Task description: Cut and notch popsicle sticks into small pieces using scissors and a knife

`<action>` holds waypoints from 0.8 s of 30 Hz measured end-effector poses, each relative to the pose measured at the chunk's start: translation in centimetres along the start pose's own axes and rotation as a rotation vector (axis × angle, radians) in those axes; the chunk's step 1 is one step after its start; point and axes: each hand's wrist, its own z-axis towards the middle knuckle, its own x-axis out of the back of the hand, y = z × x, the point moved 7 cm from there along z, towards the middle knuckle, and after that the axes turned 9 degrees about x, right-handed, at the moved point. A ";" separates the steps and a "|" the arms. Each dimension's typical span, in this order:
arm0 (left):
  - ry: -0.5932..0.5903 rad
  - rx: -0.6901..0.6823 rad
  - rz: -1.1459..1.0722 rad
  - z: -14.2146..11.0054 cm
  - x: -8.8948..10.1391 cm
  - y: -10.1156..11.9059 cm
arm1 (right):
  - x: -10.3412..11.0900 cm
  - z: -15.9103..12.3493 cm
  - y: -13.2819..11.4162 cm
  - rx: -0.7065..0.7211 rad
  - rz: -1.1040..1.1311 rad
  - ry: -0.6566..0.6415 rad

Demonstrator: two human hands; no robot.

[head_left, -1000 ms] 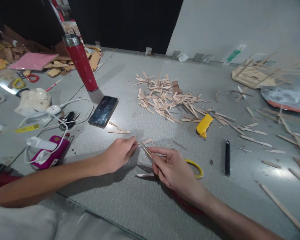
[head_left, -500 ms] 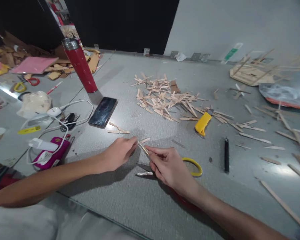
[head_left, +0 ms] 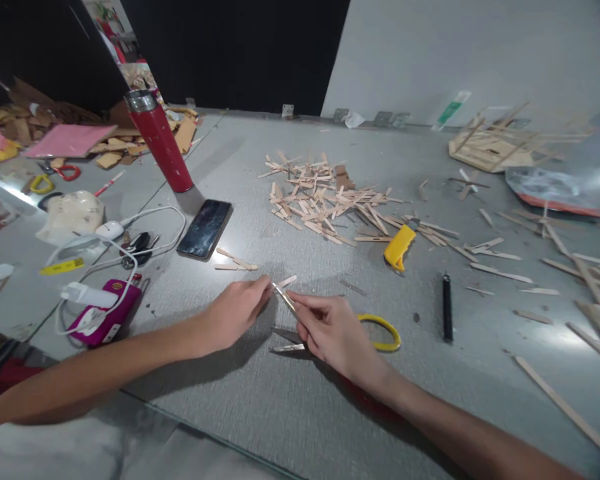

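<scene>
My right hand (head_left: 333, 327) pinches a thin, shiny, pale stick (head_left: 285, 297) that slants up and to the left; its exact kind is unclear. At its far tip, the fingers of my left hand (head_left: 237, 310) are pressed together, and whatever they grip is too small to make out. Scissors (head_left: 384, 325) lie on the table beneath my right hand, blades apart and pointing left, partly hidden. Just beyond my fingers is a short piece of wooden stick (head_left: 289, 281). A few more flat wooden sticks (head_left: 236, 259) lie beyond my left hand.
A heap of wooden craft sticks (head_left: 325, 200) covers the table's middle. Right of it are a yellow cutter (head_left: 400, 247) and a black rod (head_left: 447, 308). A phone (head_left: 205, 229), red bottle (head_left: 163, 147) and purple power block (head_left: 113, 313) with cables stand left. A stick structure (head_left: 495, 147) sits back right.
The camera view has shifted slightly, so the table items sit a little differently in the picture. Both hands keep nearly the same pose around the thin stick.
</scene>
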 end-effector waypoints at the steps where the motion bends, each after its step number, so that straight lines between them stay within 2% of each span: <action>1: -0.002 0.009 -0.008 -0.1 0.1 0.1 | 0.1 0.0 0.1 0.007 -0.003 0.000; 6: 0.000 0.040 -0.038 -0.1 1.1 0.2 | 0.4 0.1 0.6 0.071 -0.053 0.004; 9: -0.021 0.088 -0.036 0.2 1.5 -0.4 | 1.1 0.1 0.1 0.195 -0.219 0.062; 12: -0.040 0.070 0.068 0.6 1.3 -0.4 | 1.5 -0.1 -1.0 0.353 -0.447 0.113; 14: -0.042 0.024 0.192 0.7 1.0 -0.1 | 1.5 -0.3 -1.3 0.406 -0.508 0.119; 18: -0.003 -0.068 0.366 0.7 0.1 0.1 | 1.3 -0.5 -1.3 0.457 -0.501 0.119; 24: 0.027 -0.119 0.378 0.7 -0.5 -0.7 | 1.2 -0.5 -1.6 0.458 -0.534 0.099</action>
